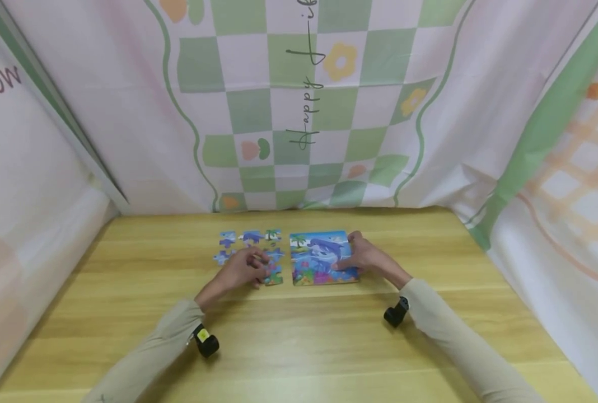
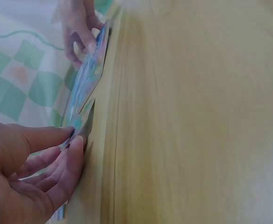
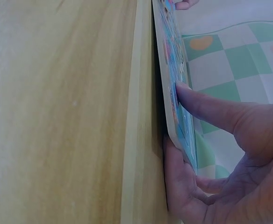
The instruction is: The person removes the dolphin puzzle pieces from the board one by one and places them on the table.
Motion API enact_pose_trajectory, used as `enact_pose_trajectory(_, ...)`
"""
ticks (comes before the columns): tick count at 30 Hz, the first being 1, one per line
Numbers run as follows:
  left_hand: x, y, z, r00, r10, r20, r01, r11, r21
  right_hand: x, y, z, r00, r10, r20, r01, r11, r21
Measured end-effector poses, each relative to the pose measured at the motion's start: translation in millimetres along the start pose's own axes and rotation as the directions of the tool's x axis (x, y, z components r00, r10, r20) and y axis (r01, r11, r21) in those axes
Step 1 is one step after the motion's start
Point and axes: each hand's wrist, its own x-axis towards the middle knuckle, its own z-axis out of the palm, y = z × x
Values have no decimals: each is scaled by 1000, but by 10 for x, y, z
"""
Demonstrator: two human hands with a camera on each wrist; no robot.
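A square dolphin picture board [image 1: 321, 260] is lifted slightly at its right side. My right hand [image 1: 367, 254] grips that edge, thumb on the printed face and fingers underneath, as the right wrist view shows. To the board's left lie jigsaw pieces [image 1: 251, 238] with dolphin and palm prints, loosely laid out in a block. Over the block's lower part, my left hand [image 1: 241, 266] pinches a jigsaw piece [image 2: 84, 119] between thumb and fingers. That piece tilts up, with its colourful face toward the back. Part of the block is hidden under the left hand.
The wooden table [image 1: 299, 341] extends in front of both hands. A checked curtain [image 1: 299, 112] hangs along the table's back edge, and more white cloth hangs at either side. A small black camera sits on each wrist.
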Motion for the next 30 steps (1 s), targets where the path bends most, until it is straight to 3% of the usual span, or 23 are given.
enact_pose_trajectory(10, -37, 8, 38, 996, 14, -93, -11, 1000, 29, -13, 4, -15, 1000, -2, -3, 2, 1000, -13)
enact_pose_trajectory(15, -54, -21, 76, 987, 73, -143, -50, 986, 161, -8, 6, -20, 1000, -5, -4, 5, 1000, -13)
enact_pose_trajectory(18, -61, -41, 101, 986, 91, -140, -58, 973, 225, -10, 12, -25, 1000, -8, 7, 8, 1000, -6)
enact_pose_trajectory(30, -125, 10, 78, 988, 124, -91, -94, 956, 277, -25, -3, -27, 1000, -8, 6, 8, 1000, -11)
